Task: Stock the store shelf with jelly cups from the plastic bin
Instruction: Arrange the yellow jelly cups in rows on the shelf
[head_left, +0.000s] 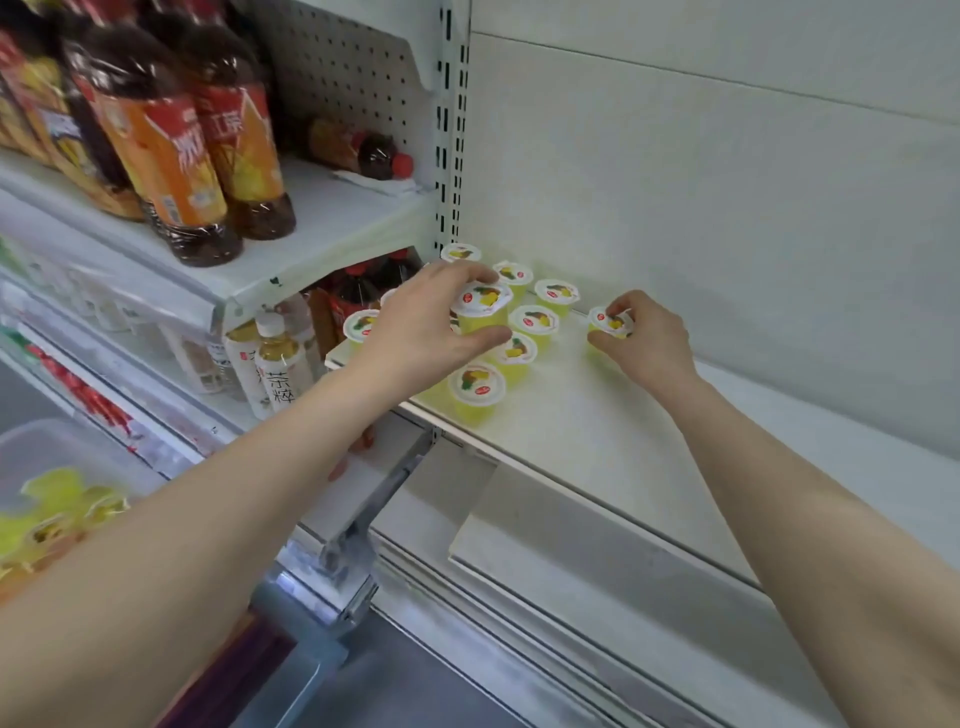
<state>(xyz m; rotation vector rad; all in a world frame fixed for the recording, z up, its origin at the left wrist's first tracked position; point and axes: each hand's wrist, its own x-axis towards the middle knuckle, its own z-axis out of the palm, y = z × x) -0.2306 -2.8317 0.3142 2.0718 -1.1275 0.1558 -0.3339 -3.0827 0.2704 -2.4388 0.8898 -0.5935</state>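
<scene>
Several yellow jelly cups (534, 322) with printed white lids stand grouped on the white store shelf (597, 431). My left hand (421, 327) grips one jelly cup (483, 309) by its sides, held just above the group. My right hand (647, 345) pinches another jelly cup (610, 322) standing on the shelf to the right of the group. The clear plastic bin (62, 467) with more yellow cups shows blurred at the lower left.
Large tea bottles (218, 150) stand on the upper shelf at left, one bottle (358, 148) lying on its side behind them. Smaller drink bottles (275, 358) fill the shelf below. A white wall (727, 208) backs the jelly shelf, whose right part is bare.
</scene>
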